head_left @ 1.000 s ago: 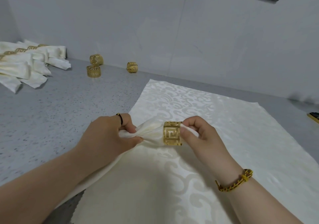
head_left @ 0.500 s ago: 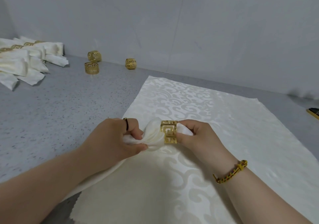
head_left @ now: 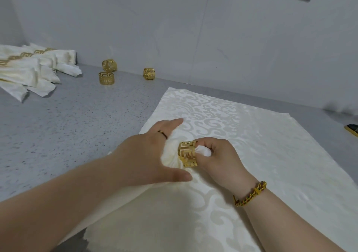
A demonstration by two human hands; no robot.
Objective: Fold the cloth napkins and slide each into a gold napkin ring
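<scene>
Everything here is placed against the flat napkin, a cream damask cloth spread on the grey speckled counter.

Over that cloth's near left part, a second, gathered napkin is bunched into a thick roll. Its narrow tip passes through a gold napkin ring with a cut-out key pattern. The ring stands on edge on top of the flat napkin, near its middle.

The left hand lies over the bunched cloth on the ring's left side. Its fingers are stretched out and spread wide: the forefinger points away along the flat napkin's left edge, and the thumb reaches towards the ring underneath the bundle. The palm rests on the fabric, and nothing is pinched. A thin dark band sits on one finger.

The right hand is on the ring's right side with its fingers curled tightly. They pinch the white tip of the gathered napkin where it comes out of the ring, and the thumb lies against the ring's rim. A gold and dark braided bracelet circles that wrist.

Beyond the flat napkin's far left corner, three loose rings sit by the wall. Further left of them lies a pile of finished napkins, already ringed.
</scene>
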